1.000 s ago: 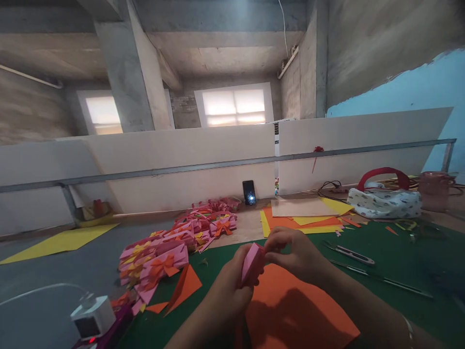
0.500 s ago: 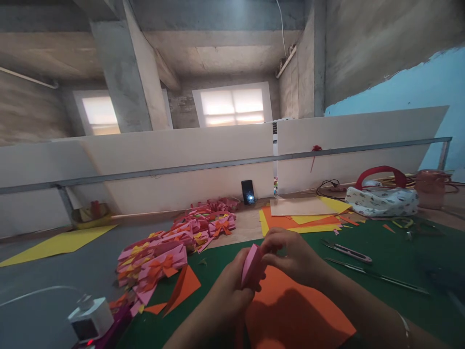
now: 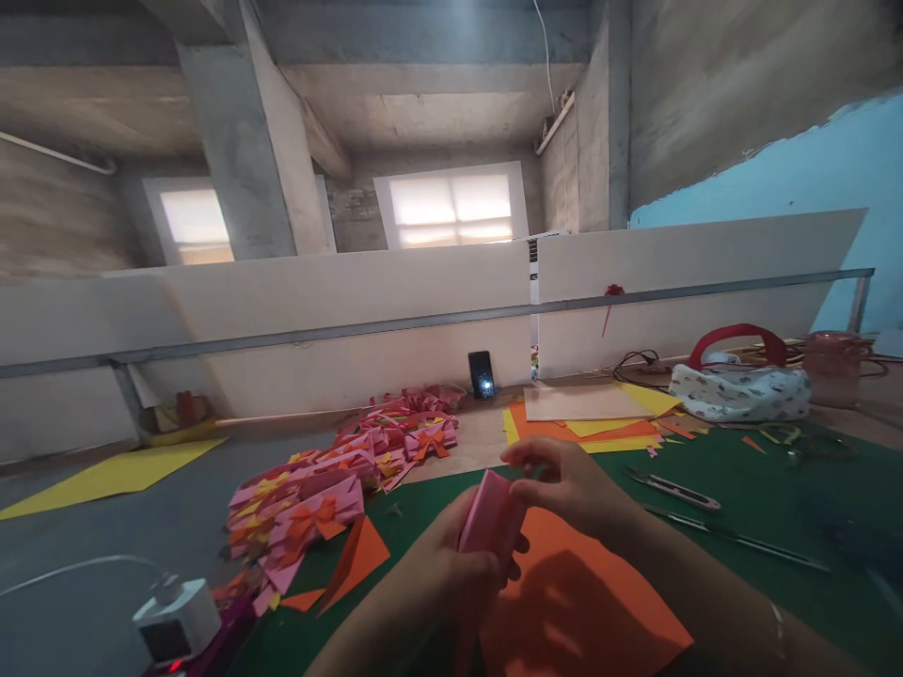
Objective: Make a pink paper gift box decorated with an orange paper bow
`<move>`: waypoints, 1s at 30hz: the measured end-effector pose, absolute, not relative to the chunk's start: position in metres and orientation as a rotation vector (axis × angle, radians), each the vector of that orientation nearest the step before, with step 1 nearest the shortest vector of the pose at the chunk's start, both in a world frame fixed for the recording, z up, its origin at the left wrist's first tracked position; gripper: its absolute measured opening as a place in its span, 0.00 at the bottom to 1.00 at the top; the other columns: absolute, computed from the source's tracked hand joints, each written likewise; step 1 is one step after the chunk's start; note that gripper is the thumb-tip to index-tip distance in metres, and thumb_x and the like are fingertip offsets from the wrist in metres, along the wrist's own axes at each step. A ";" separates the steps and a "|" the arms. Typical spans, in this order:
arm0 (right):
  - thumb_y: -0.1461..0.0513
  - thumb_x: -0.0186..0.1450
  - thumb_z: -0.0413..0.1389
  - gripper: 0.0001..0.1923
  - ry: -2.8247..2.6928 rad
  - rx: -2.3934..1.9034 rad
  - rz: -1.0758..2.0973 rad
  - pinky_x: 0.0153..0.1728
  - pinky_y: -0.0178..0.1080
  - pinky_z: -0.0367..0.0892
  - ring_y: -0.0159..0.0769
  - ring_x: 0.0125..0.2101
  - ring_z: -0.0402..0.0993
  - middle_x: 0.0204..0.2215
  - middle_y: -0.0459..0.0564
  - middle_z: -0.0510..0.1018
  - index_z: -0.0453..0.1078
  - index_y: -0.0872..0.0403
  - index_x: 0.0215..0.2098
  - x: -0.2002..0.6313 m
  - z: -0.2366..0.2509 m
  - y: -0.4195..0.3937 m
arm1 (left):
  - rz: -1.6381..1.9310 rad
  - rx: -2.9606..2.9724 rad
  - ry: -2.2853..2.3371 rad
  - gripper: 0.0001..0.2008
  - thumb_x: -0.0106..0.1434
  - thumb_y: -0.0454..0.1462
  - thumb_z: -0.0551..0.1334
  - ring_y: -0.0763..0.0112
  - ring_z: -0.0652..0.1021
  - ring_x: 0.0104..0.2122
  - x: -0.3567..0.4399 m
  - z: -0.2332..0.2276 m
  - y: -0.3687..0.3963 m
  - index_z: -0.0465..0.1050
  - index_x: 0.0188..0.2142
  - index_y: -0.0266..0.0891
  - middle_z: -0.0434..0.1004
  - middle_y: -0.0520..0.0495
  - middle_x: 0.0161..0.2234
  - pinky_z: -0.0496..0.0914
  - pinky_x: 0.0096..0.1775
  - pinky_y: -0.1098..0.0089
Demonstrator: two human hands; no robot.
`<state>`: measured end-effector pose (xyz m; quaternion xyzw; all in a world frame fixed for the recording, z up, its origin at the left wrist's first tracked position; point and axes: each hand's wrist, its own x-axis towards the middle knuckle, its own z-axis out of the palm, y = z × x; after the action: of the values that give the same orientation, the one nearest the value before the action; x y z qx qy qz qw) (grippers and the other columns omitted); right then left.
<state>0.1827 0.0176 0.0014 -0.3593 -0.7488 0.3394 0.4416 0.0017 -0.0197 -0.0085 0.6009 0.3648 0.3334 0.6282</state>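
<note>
My left hand (image 3: pixel 448 569) is wrapped around a small pink folded paper box (image 3: pixel 488 515), holding it tilted in front of me. At the box's upper right edge is my right hand (image 3: pixel 575 484), its thumb by the corner and its fingers curved but apart from the thumb. I see nothing held between them. Below both hands lies a large orange paper sheet (image 3: pixel 585 602) on the green cutting mat (image 3: pixel 423 498). A folded orange paper piece (image 3: pixel 356 564) rests to the left.
Pink paper boxes with orange bows (image 3: pixel 321 512) are heaped at left. A craft knife (image 3: pixel 673 489) and long tweezers (image 3: pixel 734 536) lie at right. Behind are paper sheets (image 3: pixel 593 402), a phone (image 3: pixel 481 374) and a cloth basket (image 3: pixel 740 390). A white charger (image 3: pixel 176 621) stands front left.
My left hand has turned the pink paper box so more of its broad face shows. My right hand's fingers have lifted and spread slightly beside it.
</note>
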 end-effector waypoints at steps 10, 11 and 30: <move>0.62 0.55 0.58 0.09 -1.731 -0.816 1.106 0.32 0.36 0.68 0.33 0.30 0.73 0.29 0.48 0.76 0.71 0.58 0.34 0.174 -0.007 0.015 | 0.780 1.362 0.685 0.26 0.47 0.33 0.64 0.63 0.73 0.39 0.000 -0.026 -0.009 0.62 0.48 0.38 0.71 0.44 0.40 0.65 0.42 0.61; 0.62 0.55 0.59 0.10 -1.711 -0.825 1.116 0.32 0.36 0.68 0.33 0.30 0.73 0.29 0.48 0.76 0.71 0.58 0.34 0.175 -0.007 0.016 | 0.782 1.366 0.687 0.25 0.49 0.35 0.64 0.63 0.73 0.39 0.000 -0.027 -0.009 0.63 0.48 0.38 0.70 0.43 0.41 0.64 0.42 0.61; 0.62 0.60 0.52 0.16 -1.800 -0.957 0.486 0.40 0.42 0.67 0.39 0.42 0.68 0.43 0.53 0.71 0.63 0.54 0.47 0.161 -0.024 0.017 | 0.898 1.142 0.628 0.23 0.47 0.39 0.68 0.67 0.76 0.31 0.004 -0.031 -0.007 0.68 0.43 0.38 0.74 0.46 0.33 0.65 0.34 0.68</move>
<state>0.1612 0.0171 -0.0240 -0.3957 -0.7441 0.2007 0.4994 0.0042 -0.0074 -0.0314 0.5132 0.2823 0.4038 0.7028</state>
